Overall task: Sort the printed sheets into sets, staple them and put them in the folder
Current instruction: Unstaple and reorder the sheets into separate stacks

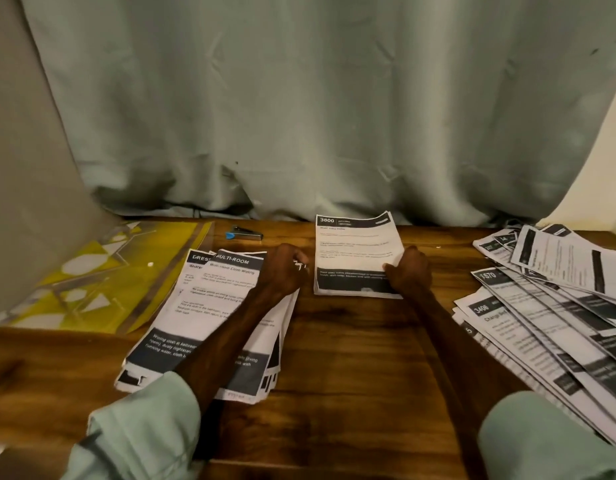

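We are judging this the sorting step. Our right hand [408,271] is pinching the near right edge of the small white printed stack headed 3800 [356,251], lying mid brown wooden table [351,358], long axis running away from us, header farthest. Our left hand [285,270] is curling on the white MULTI-ROOM pile [209,306]; its grasp we cannot tell. Next: squaring 1 set for the blue-tipped metal stapler [245,233].

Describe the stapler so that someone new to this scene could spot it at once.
Look at the far edge of the wooden table, just below the green curtain. Between the yellow folder and the sheet stack headed 3800 lies the stapler: small, dark, blue at one end, the only tool among flat papers.
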The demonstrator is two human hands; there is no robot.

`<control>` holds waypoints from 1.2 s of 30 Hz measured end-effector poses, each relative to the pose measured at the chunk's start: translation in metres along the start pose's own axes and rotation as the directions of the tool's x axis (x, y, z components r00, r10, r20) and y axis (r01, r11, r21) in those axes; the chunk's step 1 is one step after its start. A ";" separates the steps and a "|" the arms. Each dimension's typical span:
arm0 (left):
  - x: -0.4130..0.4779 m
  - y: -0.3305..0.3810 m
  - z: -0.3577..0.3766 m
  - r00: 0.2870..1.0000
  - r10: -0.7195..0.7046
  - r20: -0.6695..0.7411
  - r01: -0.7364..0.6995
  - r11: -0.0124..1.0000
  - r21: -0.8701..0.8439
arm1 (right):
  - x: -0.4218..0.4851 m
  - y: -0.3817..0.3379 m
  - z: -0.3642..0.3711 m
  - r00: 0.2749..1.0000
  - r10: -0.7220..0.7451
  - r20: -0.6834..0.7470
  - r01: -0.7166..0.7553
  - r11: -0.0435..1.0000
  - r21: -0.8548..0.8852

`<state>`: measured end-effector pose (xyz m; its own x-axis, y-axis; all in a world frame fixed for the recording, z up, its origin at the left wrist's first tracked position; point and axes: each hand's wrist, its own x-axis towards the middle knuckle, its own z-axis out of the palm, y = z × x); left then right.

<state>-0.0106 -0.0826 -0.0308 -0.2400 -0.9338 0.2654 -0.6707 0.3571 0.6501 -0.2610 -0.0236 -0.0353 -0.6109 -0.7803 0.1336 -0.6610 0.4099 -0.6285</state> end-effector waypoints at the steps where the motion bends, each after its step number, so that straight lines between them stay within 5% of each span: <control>1: -0.003 -0.002 -0.004 1.000 0.009 0.016 -0.009 1.000 0.010 | -0.001 0.001 0.001 1.000 0.004 0.000 -0.004 1.000 0.025; 6: -0.029 -0.020 -0.027 0.999 -0.015 0.036 0.013 0.997 0.072 | -0.009 0.001 0.002 1.000 0.010 -0.007 -0.010 1.000 0.005; 10: -0.061 -0.028 -0.051 0.995 -0.089 -0.040 0.092 0.992 0.086 | -0.031 -0.016 0.004 0.983 -0.157 -0.092 0.125 0.952 -0.279; 13: -0.083 -0.034 -0.065 0.992 -0.117 -0.037 0.121 0.983 0.135 | -0.061 -0.048 0.019 0.888 -0.460 0.019 0.459 0.883 -0.100; 16: -0.102 -0.036 -0.078 0.986 -0.163 -0.048 0.169 0.966 0.195 | -0.092 -0.090 0.041 0.770 -0.597 0.224 0.594 0.799 0.089; 20: -0.116 -0.045 -0.100 0.975 -0.211 -0.064 0.221 0.925 0.308 | -0.108 -0.140 0.062 0.712 -0.561 0.422 0.583 0.808 0.089; 30: -0.129 -0.054 -0.109 0.949 -0.263 0.173 0.153 0.866 0.476 | -0.057 -0.185 0.093 0.635 -0.327 0.700 0.570 0.809 -0.139; 36: -0.124 -0.060 -0.113 0.957 -0.233 0.172 0.115 0.851 0.512 | -0.038 -0.203 0.105 0.637 -0.271 0.722 0.527 0.836 -0.151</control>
<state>0.1381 0.0139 -0.0223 -0.1943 -0.9807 -0.0194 -0.9578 0.1854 0.2194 -0.0575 -0.1266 0.0066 0.1047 -0.9487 -0.2983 -0.9407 0.0028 -0.3391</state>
